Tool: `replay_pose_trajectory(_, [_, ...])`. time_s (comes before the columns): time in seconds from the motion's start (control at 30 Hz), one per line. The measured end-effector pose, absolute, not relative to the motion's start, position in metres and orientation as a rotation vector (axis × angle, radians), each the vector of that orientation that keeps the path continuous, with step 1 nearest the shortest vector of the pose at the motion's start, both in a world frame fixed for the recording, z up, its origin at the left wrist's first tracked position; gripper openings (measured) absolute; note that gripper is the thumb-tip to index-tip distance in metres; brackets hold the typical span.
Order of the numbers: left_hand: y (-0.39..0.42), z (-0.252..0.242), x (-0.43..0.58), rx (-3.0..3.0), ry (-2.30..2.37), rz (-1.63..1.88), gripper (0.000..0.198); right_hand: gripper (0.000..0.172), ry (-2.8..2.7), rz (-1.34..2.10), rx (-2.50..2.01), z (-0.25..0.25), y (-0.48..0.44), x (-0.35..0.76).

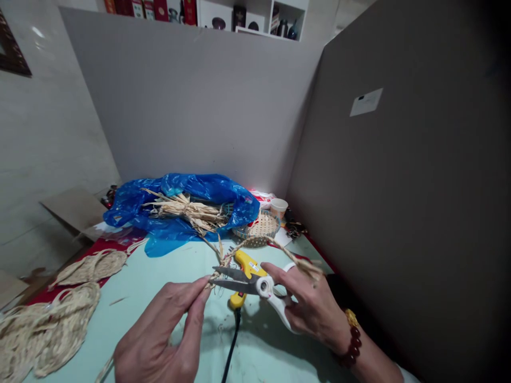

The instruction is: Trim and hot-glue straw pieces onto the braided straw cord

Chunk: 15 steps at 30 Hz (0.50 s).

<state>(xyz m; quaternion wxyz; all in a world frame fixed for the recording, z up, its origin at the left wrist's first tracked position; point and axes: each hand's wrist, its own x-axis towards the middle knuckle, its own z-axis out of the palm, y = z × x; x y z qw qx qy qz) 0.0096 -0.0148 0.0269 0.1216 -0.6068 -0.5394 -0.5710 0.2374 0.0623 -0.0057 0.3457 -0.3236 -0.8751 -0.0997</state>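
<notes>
My right hand (309, 306) grips white-handled scissors (255, 284), blades parted and pointing left. My left hand (167, 330) pinches the end of a braided straw strand (227, 258) right at the blade tips. The strand runs up and right toward a small woven straw piece (259, 229). Below the scissors a yellow glue gun (245, 266) lies on the pale green table (159, 271), its black cord (231, 346) trailing toward me.
A blue plastic bag (179, 205) holding a bundle of straw (187, 210) sits at the back. Woven straw mats (43, 324) lie at the left. A small paper cup (278, 206) stands near the grey partition (399, 186) on the right.
</notes>
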Motion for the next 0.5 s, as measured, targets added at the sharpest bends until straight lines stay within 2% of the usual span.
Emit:
replay_pose_trajectory(0.2, [-0.014,0.028,0.008,-1.815,-1.427,-1.526,0.016,0.060,-2.271,-0.263,-0.820,-0.008,0.062,0.239])
replay_pose_trajectory(0.3, [-0.011,0.024,0.006,-1.815,-1.407,-1.513,0.020,0.058,-2.277,-0.255,-0.795,-0.009,0.063,0.241])
replay_pose_trajectory(0.5, [-0.004,0.018,-0.006,-1.920,-1.647,-1.587,0.008,0.053,-2.249,-0.002,-0.889,-0.007,0.059,0.235])
